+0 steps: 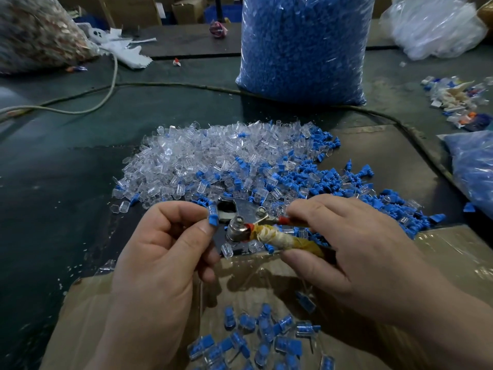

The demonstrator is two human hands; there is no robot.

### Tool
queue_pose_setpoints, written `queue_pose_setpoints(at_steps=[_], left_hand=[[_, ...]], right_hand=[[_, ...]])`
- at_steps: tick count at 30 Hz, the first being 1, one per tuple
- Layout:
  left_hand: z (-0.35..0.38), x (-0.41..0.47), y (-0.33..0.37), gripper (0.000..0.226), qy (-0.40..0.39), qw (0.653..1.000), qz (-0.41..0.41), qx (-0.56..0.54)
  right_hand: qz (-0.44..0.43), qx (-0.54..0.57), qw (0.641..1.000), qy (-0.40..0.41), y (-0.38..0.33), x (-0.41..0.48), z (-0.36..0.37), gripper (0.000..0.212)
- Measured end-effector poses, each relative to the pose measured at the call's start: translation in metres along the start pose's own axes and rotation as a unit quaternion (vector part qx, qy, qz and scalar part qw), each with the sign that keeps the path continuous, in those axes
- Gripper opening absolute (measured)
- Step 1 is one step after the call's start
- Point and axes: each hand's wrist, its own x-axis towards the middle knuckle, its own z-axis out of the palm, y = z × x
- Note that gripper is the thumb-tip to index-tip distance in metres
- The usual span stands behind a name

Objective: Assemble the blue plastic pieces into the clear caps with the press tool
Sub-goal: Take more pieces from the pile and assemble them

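My left hand (165, 252) pinches a clear cap with a blue piece in it (213, 215) between thumb and forefinger, right beside the square opening of the metal press tool (237, 217). My right hand (344, 244) grips the tool's tape-wrapped handle (280, 237). Behind the tool lies a heap of loose clear caps (202, 156), with loose blue pieces (333, 177) spread to its right. Several assembled caps (256, 335) lie in the cardboard box (453, 252) below my hands.
A tall clear bag of blue pieces (304, 46) stands at the back. A cable (400, 121) runs across the dark table. More bags sit at the far left (37, 33), the far right (432, 25) and the right edge (474, 166). Scrap parts (453, 100) lie at right.
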Motion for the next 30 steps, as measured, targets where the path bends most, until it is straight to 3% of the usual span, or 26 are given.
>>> queue_pose_setpoints(at_steps=[7, 13, 21, 28, 30], left_hand=[[0.0007, 0.0012, 0.0015, 0.009, -0.003, 1.0, 0.008, 0.002], [-0.0021, 0.0037, -0.0023, 0.011, -0.017, 1.0, 0.008, -0.014], [0.0031, 0.0025, -0.0004, 0.016, -0.007, 1.0, 0.017, -0.007], [0.0059, -0.0004, 0.0023, 0.012, -0.012, 1.0, 0.016, -0.002], [0.006, -0.0009, 0.0034, 0.023, -0.016, 1.0, 0.014, 0.005]], right_hand=[[0.006, 0.017, 1.0, 0.001, -0.0045, 0.001, -0.0014, 0.055], [-0.008, -0.046, 0.999, 0.017, -0.0057, 0.0054, -0.0069, 0.055], [-0.018, -0.049, 0.998, 0.029, -0.0081, 0.0017, -0.0018, 0.052], [-0.004, -0.052, 0.999, -0.007, -0.0095, 0.0035, -0.0056, 0.052], [-0.003, -0.052, 0.999, -0.014, -0.0097, 0.005, -0.0072, 0.049]])
